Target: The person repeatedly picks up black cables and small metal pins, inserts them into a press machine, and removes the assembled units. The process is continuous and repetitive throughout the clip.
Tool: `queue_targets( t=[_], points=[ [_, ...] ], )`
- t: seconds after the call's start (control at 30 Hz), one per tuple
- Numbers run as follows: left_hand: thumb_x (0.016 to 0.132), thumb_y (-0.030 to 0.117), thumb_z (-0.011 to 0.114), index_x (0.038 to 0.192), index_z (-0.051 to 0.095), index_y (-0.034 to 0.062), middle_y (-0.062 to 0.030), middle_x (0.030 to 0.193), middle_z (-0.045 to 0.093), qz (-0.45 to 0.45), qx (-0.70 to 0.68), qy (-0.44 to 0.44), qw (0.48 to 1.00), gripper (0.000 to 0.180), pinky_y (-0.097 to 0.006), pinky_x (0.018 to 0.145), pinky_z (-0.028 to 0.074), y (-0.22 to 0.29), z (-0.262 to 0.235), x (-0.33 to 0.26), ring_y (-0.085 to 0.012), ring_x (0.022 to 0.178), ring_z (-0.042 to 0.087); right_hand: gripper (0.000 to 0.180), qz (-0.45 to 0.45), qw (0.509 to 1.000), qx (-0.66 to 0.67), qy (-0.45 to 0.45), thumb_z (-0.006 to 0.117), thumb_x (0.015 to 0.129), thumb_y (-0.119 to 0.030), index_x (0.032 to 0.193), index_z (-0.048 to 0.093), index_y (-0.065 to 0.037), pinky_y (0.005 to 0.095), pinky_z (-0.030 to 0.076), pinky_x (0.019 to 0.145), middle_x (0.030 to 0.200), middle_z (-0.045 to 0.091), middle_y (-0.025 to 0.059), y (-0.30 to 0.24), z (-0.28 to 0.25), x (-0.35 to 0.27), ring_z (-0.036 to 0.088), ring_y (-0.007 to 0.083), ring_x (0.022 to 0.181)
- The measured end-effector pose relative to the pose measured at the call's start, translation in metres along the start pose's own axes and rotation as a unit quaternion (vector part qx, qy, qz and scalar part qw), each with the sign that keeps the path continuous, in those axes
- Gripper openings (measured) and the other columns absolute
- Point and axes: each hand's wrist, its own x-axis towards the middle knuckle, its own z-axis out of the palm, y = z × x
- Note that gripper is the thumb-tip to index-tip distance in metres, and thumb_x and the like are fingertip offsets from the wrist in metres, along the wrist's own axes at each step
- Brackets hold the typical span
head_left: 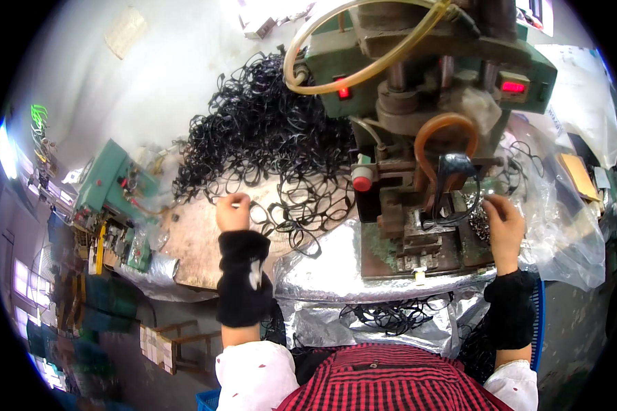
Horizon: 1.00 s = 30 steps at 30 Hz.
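My left hand (233,213) is over the worktop at the near left edge of a big tangled pile of thin black loops (264,123). Its thumb and fingers are curled together; I cannot make out what is between them. Several loose loops (301,209) lie just right of it. My right hand (506,231) is at the right side of a green press (425,96), its fingers drawn together close to a black loop (454,168) at the press's metal die (421,240). Whether the fingertips hold that loop is too small to tell.
Beside the press's left front is a red push button (361,183). Clear plastic sheeting (565,236) lies to the right. Silver foil (319,274) covers the worktop's front, with more black loops (391,315) below. Another green machine (103,178) stands at the left.
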Motion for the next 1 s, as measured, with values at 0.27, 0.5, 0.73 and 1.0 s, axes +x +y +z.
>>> queue_targets(
  t=[0.27, 0.5, 0.73, 1.0],
  points=[
    [0.069, 0.020, 0.075, 0.077, 0.072, -0.0036, -0.0155, 0.071, 0.071, -0.250, 0.109, -0.186, 0.944, 0.025, -0.038, 0.068, 0.054, -0.045, 0.077, 0.002, -0.0266, 0.068, 0.070, 0.015, 0.058, 0.998, 0.020, 0.008, 0.062, 0.089, -0.001, 0.104, 0.064, 0.002, 0.0248, 0.049, 0.078, 0.090, 0.067, 0.0048, 0.013, -0.016, -0.022, 0.063, 0.0104, 0.085],
    [0.094, 0.011, 0.061, 0.096, 0.056, 0.0019, -0.0067, 0.084, 0.062, -0.092, -0.350, -0.048, 0.931, 0.011, -0.028, 0.061, 0.056, 0.052, -0.008, -0.029, -0.0138, 0.071, 0.063, 0.016, 0.039, 0.996, -0.015, 0.075, 0.063, 0.083, 0.003, 0.098, 0.070, 0.002, 0.0272, 0.048, 0.081, 0.096, 0.069, 0.0084, 0.000, -0.058, -0.068, 0.064, 0.0164, 0.088],
    [0.093, 0.004, 0.063, 0.105, 0.056, 0.0072, -0.0033, 0.094, 0.065, 0.008, -0.420, -0.189, 0.888, 0.014, -0.021, 0.069, 0.050, 0.186, 0.022, -0.096, -0.0112, 0.082, 0.064, 0.029, 0.022, 0.966, 0.255, -0.030, 0.070, 0.081, 0.001, 0.110, 0.067, 0.001, 0.0265, 0.050, 0.082, 0.098, 0.070, 0.0071, -0.077, 0.027, -0.019, 0.064, 0.0138, 0.090],
    [0.094, 0.002, 0.060, 0.105, 0.053, 0.0004, -0.0109, 0.093, 0.069, -0.056, -0.513, -0.130, 0.847, 0.013, -0.027, 0.072, 0.055, 0.210, 0.023, -0.133, -0.0170, 0.085, 0.068, 0.048, 0.110, 0.917, 0.379, -0.062, 0.070, 0.083, 0.003, 0.127, 0.052, 0.004, 0.0239, 0.048, 0.087, 0.105, 0.066, 0.0080, -0.080, 0.044, -0.022, 0.063, 0.0106, 0.094]
  ],
)
